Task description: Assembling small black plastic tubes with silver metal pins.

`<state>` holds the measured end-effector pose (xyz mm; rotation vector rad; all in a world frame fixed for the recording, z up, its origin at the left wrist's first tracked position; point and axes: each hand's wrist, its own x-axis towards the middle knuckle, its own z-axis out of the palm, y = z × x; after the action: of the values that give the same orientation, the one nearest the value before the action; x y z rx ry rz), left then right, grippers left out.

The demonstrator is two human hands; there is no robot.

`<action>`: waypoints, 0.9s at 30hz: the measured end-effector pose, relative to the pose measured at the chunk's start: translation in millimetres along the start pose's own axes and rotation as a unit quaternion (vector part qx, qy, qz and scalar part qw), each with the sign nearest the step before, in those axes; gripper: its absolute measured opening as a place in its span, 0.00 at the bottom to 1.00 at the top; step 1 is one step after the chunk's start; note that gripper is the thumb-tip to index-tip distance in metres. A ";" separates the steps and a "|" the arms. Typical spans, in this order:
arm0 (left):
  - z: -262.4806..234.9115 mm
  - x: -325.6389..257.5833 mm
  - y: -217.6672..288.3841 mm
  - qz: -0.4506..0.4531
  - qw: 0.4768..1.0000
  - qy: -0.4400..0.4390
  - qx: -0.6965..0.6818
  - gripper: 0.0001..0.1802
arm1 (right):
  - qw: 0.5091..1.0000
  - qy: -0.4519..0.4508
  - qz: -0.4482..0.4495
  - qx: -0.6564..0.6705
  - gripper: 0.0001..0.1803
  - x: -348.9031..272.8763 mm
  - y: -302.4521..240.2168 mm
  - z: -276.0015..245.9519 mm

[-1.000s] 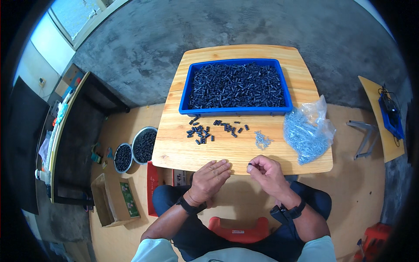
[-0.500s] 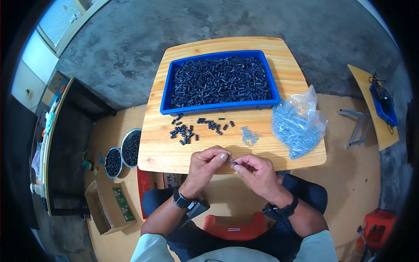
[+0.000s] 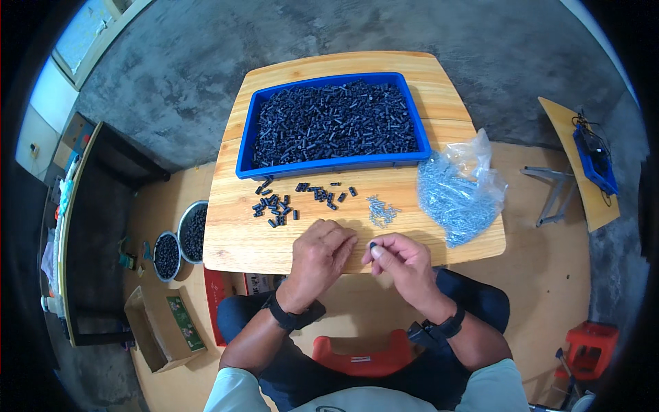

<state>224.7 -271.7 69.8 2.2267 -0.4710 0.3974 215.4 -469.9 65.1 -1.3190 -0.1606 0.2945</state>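
Both hands are over the near edge of the wooden table (image 3: 233, 250). Between thumb and forefinger, my right hand (image 3: 405, 264) pinches a small black plastic piece (image 3: 373, 245). My left hand (image 3: 319, 254) is a little apart from it, back upward, fingers curled together; whatever they hold is hidden. Just beyond lie loose black cylindrical pieces (image 3: 274, 204) and a second cluster of black pieces (image 3: 320, 193). A small pile of thin silvery pins or screws (image 3: 382, 211) lies beyond my right hand.
A blue tray (image 3: 336, 165) full of black pieces fills the table's far side. A clear bag (image 3: 461, 196) of silvery metal parts rests at the right. Two bowls (image 3: 180, 237) of black parts, a cardboard box (image 3: 154, 323) and a red stool (image 3: 360, 360) are below.
My hands have separated slightly. My left hand has rolled over so that its back faces up and its thumb is hidden. My right hand still pinches the black piece.
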 end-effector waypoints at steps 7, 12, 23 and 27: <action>2.2 12.4 -4.0 0.053 0.982 0.014 0.182 0.04 | 0.969 0.014 0.087 0.231 0.11 1.8 -8.0 -27.0; -2.2 13.2 33.7 0.032 0.999 0.025 -0.019 0.14 | 0.966 0.020 0.104 0.234 0.12 -2.3 -7.2 -32.3; 25.0 -10.8 40.0 0.148 0.987 0.061 -0.015 0.19 | 0.968 -0.019 0.152 0.200 0.10 -22.2 -1.8 -27.8; 20.6 -14.0 38.7 0.183 0.981 0.052 0.034 0.17 | 0.967 -0.016 0.155 0.204 0.10 -26.8 -1.3 -26.6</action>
<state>197.4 -308.2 76.3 2.1693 -0.8259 0.7268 197.5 -503.0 61.2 -0.9258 0.0805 0.5815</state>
